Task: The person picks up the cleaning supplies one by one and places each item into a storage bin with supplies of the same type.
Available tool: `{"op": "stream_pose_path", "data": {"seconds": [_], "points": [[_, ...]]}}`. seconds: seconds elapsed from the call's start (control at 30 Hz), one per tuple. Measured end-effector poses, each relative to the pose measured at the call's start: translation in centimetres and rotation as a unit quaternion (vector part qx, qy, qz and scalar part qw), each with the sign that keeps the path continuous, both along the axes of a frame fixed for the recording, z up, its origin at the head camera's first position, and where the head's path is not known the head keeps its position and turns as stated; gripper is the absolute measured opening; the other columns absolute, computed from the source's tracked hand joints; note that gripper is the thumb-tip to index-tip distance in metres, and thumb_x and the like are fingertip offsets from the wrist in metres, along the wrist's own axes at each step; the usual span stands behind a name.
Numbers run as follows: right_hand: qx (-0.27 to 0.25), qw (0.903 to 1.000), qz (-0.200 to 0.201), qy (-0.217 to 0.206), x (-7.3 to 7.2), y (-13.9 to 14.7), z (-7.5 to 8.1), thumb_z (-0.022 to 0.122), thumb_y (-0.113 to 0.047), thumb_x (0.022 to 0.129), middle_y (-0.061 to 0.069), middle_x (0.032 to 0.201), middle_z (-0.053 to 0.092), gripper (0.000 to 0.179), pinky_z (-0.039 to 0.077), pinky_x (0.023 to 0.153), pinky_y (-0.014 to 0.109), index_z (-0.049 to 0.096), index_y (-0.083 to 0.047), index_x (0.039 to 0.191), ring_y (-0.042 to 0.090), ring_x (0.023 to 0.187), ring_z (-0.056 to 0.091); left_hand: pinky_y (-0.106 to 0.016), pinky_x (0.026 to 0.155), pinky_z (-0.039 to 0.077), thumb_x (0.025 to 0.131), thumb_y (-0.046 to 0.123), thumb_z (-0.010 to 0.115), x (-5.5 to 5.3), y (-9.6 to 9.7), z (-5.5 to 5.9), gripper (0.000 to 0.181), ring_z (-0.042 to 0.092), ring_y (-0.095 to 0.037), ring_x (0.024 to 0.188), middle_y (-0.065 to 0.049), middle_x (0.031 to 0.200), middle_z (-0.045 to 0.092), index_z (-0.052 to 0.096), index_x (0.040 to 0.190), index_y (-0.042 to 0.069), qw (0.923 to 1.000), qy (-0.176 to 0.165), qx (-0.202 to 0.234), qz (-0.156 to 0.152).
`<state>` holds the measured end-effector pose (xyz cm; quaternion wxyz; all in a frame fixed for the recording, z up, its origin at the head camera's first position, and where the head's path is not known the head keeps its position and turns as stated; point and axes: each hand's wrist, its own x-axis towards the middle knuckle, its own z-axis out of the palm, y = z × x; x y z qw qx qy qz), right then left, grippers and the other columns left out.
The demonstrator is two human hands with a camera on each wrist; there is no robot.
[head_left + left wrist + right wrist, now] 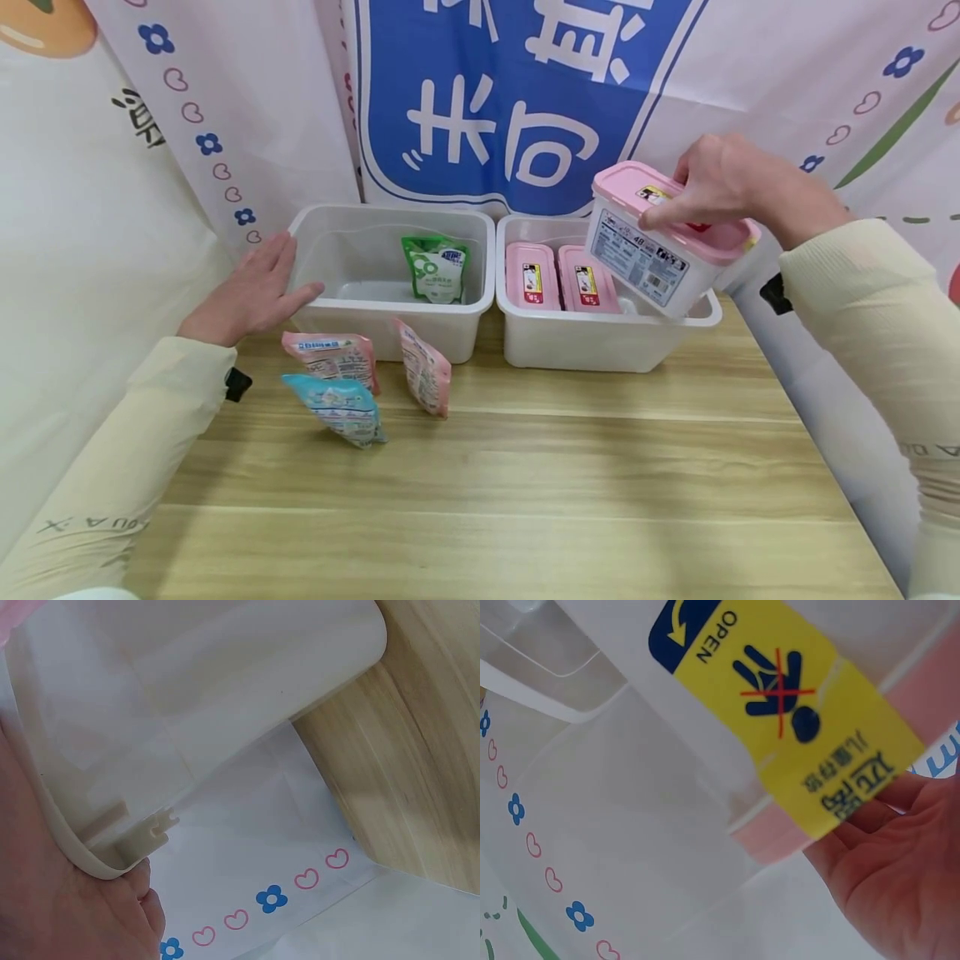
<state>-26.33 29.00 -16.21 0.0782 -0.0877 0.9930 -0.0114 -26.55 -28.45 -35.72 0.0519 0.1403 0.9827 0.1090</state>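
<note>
My right hand [723, 187] grips a white plastic box with a pink lid [637, 254] across its top. The box is held tilted over the right end of the right white bin [585, 342]; its yellow "OPEN" label [780, 705] faces the right wrist camera. Two more pink-lidded boxes, one at the left [532, 275] and one beside it [588, 282], stand in that bin. My left hand [247, 287], fingers straight, rests against the left rim of the left white bin [390, 329]. In that bin a green pouch [437, 271] stands upright.
On the wooden table [510, 492], in front of the left bin, stand a pink pouch [337, 360], another pink pouch [425, 371] and a blue pouch [341, 408]. A printed cloth [480, 108] hangs right behind the bins.
</note>
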Motion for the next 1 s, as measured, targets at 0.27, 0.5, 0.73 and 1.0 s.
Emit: {"op": "stream_pose_path", "data": {"seconds": [0.27, 0.5, 0.73, 1.0], "points": [[-0.016, 0.9989, -0.044, -0.004, -0.9, 0.5, -0.4, 0.073, -0.073, 0.083, 0.016, 0.087, 0.074, 0.083, 0.061, 0.06, 0.03, 0.068, 0.004, 0.114, 0.022, 0.069, 0.072, -0.067, 0.132, 0.0, 0.106, 0.066, 0.033, -0.1, 0.1, -0.2, 0.099, -0.011, -0.045, 0.164, -0.021, 0.175, -0.019, -0.013, 0.166, 0.001, 1.0, -0.008, 0.004, -0.001], [-0.034, 0.996, -0.082, -0.01, -2.0, 1.1, -0.5, 0.07, -0.075, 0.084, 0.013, 0.077, 0.073, 0.08, 0.056, 0.057, 0.03, 0.069, 0.003, 0.105, 0.024, 0.066, 0.071, -0.067, 0.132, -0.001, 0.107, 0.065, 0.033, 0.1, 0.1, 0.0, 0.098, -0.011, -0.045, 0.164, -0.021, 0.175, -0.02, -0.012, 0.166, 0.0, 1.0, -0.005, 0.003, -0.002], [-0.059, 0.9926, -0.105, 0.011, -2.3, 2.0, -1.1, 0.071, -0.075, 0.084, 0.013, 0.073, 0.072, 0.079, 0.055, 0.055, 0.033, 0.068, 0.003, 0.097, 0.025, 0.064, 0.07, -0.067, 0.132, 0.0, 0.106, 0.066, 0.033, 0.3, 0.1, 0.2, 0.1, -0.012, -0.045, 0.164, -0.021, 0.175, -0.02, -0.015, 0.165, 0.001, 0.9999, -0.015, 0.006, -0.001], [-0.085, 0.9861, -0.143, 0.005, -2.9, 2.2, -2.2, 0.071, -0.074, 0.085, 0.012, 0.077, 0.071, 0.077, 0.056, 0.057, 0.032, 0.066, 0.001, 0.101, 0.026, 0.068, 0.071, -0.067, 0.132, 0.0, 0.106, 0.066, 0.033, 0.3, 0.0, 0.3, 0.1, -0.012, -0.046, 0.164, -0.022, 0.175, -0.019, -0.014, 0.165, 0.0, 0.9998, -0.016, 0.006, -0.001]]}}
